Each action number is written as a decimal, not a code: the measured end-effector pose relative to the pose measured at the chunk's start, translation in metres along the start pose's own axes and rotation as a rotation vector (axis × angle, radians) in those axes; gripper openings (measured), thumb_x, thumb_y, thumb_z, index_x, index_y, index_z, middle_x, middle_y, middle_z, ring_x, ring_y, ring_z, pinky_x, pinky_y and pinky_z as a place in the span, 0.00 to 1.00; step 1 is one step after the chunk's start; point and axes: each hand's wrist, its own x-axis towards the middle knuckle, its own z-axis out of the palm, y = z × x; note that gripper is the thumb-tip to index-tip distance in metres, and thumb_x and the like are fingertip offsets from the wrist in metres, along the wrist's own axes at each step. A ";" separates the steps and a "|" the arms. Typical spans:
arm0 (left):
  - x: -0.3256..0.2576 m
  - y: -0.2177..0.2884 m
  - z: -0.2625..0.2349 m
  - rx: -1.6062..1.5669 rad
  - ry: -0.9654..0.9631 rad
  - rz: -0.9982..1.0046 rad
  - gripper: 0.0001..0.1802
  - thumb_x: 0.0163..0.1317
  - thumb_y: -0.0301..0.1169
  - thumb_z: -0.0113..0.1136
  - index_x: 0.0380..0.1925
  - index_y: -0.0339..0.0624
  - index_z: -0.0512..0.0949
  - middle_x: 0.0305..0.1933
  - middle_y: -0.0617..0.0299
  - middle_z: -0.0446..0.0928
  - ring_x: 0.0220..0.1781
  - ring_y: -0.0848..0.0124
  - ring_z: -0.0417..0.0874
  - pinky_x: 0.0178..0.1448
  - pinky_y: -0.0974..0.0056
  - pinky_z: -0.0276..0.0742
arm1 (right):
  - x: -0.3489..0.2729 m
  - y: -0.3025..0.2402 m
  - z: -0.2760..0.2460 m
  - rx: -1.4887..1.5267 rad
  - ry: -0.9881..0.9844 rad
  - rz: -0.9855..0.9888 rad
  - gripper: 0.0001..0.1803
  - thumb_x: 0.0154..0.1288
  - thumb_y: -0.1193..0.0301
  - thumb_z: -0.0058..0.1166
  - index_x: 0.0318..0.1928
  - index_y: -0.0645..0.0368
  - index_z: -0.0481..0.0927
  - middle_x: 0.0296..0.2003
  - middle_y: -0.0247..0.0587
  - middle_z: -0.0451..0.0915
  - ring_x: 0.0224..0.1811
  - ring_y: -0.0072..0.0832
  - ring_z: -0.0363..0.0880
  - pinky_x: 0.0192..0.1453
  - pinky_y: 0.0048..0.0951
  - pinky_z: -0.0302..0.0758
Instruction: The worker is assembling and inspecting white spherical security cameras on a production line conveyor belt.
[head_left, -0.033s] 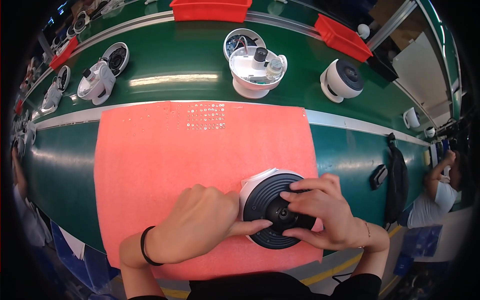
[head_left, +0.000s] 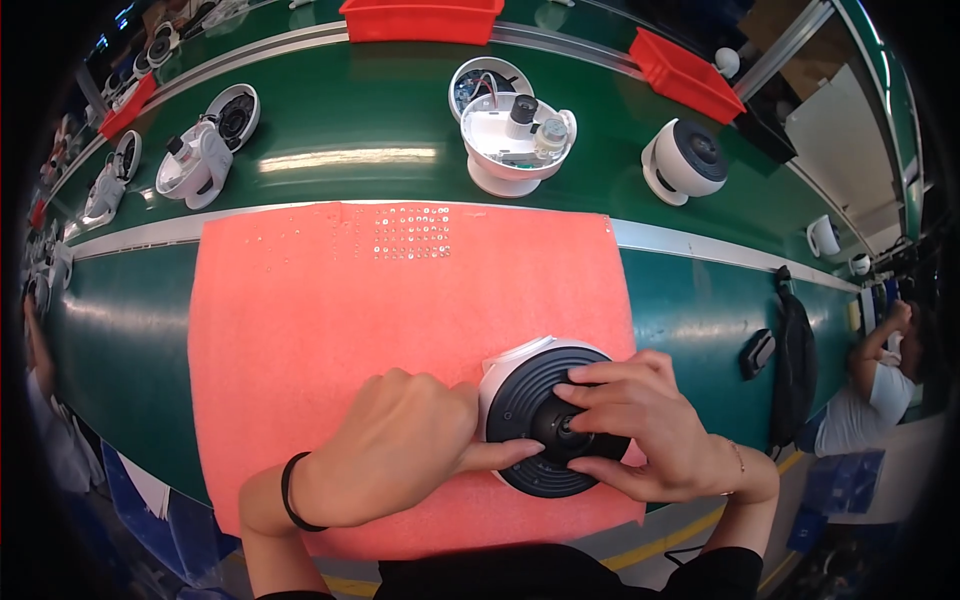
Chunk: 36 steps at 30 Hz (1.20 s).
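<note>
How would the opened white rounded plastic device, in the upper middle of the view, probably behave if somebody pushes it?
The opened white device would likely feel stiff, since its smooth walls look hard. It might tip if pushed high, because it widens above a narrower round white base. Its exposed thin wires look fragile and may snag.

The camera (head_left: 515,395) looks like plastic throughout: a smooth white shell with a soft sheen, and a dark, mostly matt face ribbed with fine rings. The pink mat (head_left: 300,330) is matt and soft-looking — foam or cloth, hard to tell which. Small bits (head_left: 412,232) on it glint like bare metal. The green belt (head_left: 345,110) is smooth and glossy — it mirrors a light — beside a satin metal rail (head_left: 690,243). The red tray (head_left: 420,22) seems smooth plastic.
</note>
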 end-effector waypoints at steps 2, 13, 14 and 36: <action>-0.004 -0.004 -0.001 0.033 0.024 0.007 0.33 0.48 0.57 0.60 0.08 0.33 0.71 0.05 0.52 0.63 0.08 0.57 0.69 0.14 0.60 0.65 | 0.006 0.001 -0.001 0.109 -0.154 -0.033 0.33 0.43 0.66 0.69 0.49 0.61 0.68 0.53 0.47 0.70 0.61 0.43 0.63 0.59 0.44 0.56; -0.024 -0.048 0.016 -0.998 -0.207 -0.144 0.41 0.49 0.50 0.62 0.55 0.31 0.63 0.42 0.45 0.76 0.47 0.58 0.78 0.49 0.62 0.74 | 0.031 -0.007 0.023 1.092 -0.122 0.748 0.31 0.60 0.72 0.49 0.61 0.61 0.52 0.57 0.45 0.62 0.62 0.31 0.59 0.65 0.34 0.55; -0.028 -0.050 0.017 -1.147 -0.178 -0.186 0.45 0.49 0.46 0.65 0.59 0.31 0.57 0.47 0.44 0.75 0.51 0.58 0.77 0.53 0.62 0.73 | 0.034 -0.010 0.028 1.028 -0.071 0.727 0.31 0.59 0.70 0.53 0.58 0.60 0.52 0.55 0.46 0.64 0.61 0.32 0.61 0.62 0.35 0.60; -0.018 -0.137 -0.048 -1.841 0.606 0.207 0.36 0.60 0.58 0.44 0.60 0.45 0.58 0.62 0.58 0.62 0.61 0.62 0.66 0.62 0.56 0.64 | 0.187 -0.051 0.089 0.564 0.573 0.137 0.54 0.44 0.70 0.66 0.66 0.59 0.43 0.60 0.52 0.59 0.59 0.38 0.66 0.61 0.38 0.68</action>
